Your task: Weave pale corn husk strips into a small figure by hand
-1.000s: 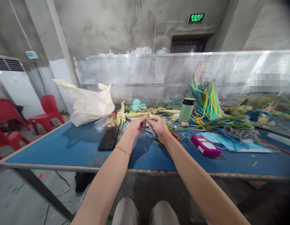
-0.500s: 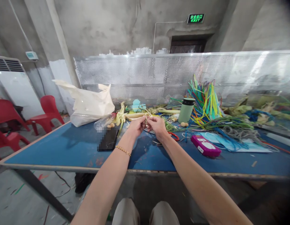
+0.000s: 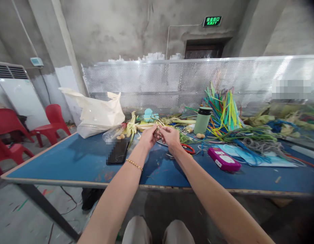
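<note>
Head view; our left hand (image 3: 149,136) and right hand (image 3: 172,136) meet above the table (image 3: 78,162), past its middle toward the far edge; the fingers of both are bent and pinched together on a small plant strip (image 3: 158,129); most of it is covered by the fingers, so we cannot tell its full shape. Behind the hands, toward the far edge, lie pale husks (image 3: 131,124); a red loop (image 3: 187,145) rests just beside our right wrist; a dark phone (image 3: 118,152) lies between our left forearm and the table's left edge; a green flask (image 3: 202,121) stands farther right, near the far edge.

Handling, our estimate: very light, soft and bendable, with little stiffness; likely to tear along its length if pulled hard, perhaps slightly slippery if damp; best held by the fingertips, one hand on each side of the middle, with low force.

Against the frame one second ago: a pale end hung below the fingertips then; we do not see it now; the hands lie in almost the same place; the red loop is more exposed beside the wrist.
</note>
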`<state>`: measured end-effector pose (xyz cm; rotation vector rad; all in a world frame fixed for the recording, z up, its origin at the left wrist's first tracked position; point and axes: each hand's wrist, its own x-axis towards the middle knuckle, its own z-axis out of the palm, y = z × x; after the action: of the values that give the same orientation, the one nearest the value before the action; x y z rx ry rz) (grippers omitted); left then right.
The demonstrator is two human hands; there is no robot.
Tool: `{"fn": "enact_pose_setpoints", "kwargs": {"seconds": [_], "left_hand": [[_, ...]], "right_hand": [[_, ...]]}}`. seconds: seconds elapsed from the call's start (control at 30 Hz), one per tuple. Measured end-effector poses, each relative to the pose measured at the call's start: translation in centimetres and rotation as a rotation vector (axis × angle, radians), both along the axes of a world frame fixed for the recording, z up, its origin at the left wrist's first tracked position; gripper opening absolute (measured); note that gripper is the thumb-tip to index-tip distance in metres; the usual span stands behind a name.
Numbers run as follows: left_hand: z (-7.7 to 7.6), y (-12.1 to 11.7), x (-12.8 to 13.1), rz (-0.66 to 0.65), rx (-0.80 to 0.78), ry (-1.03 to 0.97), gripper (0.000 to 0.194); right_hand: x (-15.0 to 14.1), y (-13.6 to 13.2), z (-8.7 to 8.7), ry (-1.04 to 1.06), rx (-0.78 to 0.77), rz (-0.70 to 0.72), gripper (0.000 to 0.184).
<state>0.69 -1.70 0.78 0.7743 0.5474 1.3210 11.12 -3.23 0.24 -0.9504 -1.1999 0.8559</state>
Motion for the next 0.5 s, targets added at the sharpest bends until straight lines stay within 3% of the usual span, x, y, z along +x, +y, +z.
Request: {"fn": "enact_pose_setpoints", "kwargs": {"seconds": [0.2, 0.5], "left_hand": [[-0.28, -0.09, -0.20, -0.038, 0.063, 0.027, 0.024], [-0.56, 0.10, 0.27, -0.081, 0.062, 0.017, 0.029]], "right_hand": [[-0.23, 0.00, 0.11, 0.042, -0.018, -0.004, 0.016], [-0.33, 0.05, -0.38, 0.086, -0.019, 0.014, 0.020]]}}
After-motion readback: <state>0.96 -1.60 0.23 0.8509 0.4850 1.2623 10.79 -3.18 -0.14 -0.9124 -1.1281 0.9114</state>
